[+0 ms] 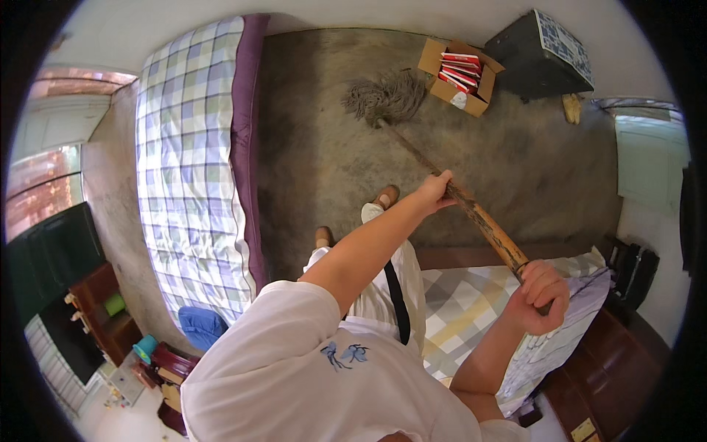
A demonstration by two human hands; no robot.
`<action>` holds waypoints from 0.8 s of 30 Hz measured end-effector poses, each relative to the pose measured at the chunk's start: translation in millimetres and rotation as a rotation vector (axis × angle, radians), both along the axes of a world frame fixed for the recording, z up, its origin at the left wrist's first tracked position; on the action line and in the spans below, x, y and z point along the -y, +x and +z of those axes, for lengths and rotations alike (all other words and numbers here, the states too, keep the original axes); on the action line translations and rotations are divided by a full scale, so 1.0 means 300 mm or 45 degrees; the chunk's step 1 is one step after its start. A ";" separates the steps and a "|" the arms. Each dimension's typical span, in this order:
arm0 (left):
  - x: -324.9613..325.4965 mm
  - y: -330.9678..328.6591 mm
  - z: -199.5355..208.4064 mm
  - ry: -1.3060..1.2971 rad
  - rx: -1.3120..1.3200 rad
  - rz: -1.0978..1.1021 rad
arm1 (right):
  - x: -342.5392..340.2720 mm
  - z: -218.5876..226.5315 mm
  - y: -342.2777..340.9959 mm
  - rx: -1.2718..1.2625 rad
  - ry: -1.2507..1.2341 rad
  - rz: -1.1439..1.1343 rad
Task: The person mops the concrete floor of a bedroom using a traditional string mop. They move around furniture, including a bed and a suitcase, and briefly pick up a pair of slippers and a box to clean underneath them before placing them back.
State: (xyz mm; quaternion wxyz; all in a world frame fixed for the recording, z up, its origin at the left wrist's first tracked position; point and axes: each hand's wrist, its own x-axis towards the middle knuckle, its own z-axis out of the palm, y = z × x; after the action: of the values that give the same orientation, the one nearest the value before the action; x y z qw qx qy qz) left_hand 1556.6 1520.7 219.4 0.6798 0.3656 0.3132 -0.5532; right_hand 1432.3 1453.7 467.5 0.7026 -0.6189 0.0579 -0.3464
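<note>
A string mop with grey strands lies spread on the concrete floor, short of the open cardboard box. Its long wooden handle slants from the mop head toward me on the right. Partway along the handle, my left hand is closed around it. At the near end, my right hand wraps its fingers over the top of the handle. Both of my feet show below, in brown shoes, standing on the floor between two beds.
On the left is a bed with a checked sheet; another checked bed is at the right. The cardboard box holds red-and-white packets. Beside it stands a dark chest. A blue bag rests by the left bed.
</note>
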 end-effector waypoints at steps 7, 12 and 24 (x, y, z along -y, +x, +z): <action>-0.538 -0.171 -0.041 0.112 0.062 0.135 | -0.350 -0.062 -0.113 0.012 0.258 0.034; -0.973 -0.331 -0.202 0.254 0.130 0.271 | -0.653 -0.155 -0.178 -0.087 0.444 0.152; -1.178 -0.597 -0.278 0.204 0.093 0.328 | -0.812 -0.248 -0.498 -0.175 0.419 0.076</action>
State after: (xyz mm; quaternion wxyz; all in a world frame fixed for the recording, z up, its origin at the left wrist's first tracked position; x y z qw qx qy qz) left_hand 1377.5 1874.0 136.1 0.7247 0.3954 0.3758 -0.4210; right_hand 1282.9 1697.4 393.2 0.7987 -0.5193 0.1432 -0.2681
